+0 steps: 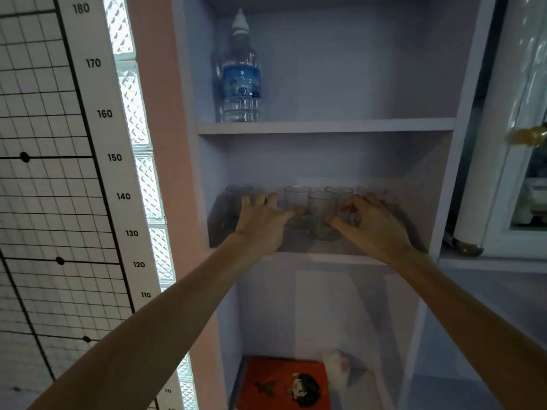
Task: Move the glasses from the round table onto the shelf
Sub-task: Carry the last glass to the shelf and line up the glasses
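Observation:
Several clear glasses stand on the middle shelf [322, 255] of a pale cabinet. My left hand [262, 223] reaches in on the left with its fingers spread, its thumb resting against the front of one glass [297, 199]. My right hand [370, 224] reaches in on the right, fingers and thumb curled around another glass [352, 220]. A front glass [322, 214] stands free between the two hands. More glasses sit at the far left [238, 192] and far right [371, 190] of the row, partly hidden by my hands.
A water bottle [241, 72] stands on the upper shelf at the left. An orange board [284, 383] lies on the lowest shelf. A height chart [115, 158] and glass-block wall are to the left. A glass-fronted cabinet [521, 173] stands to the right.

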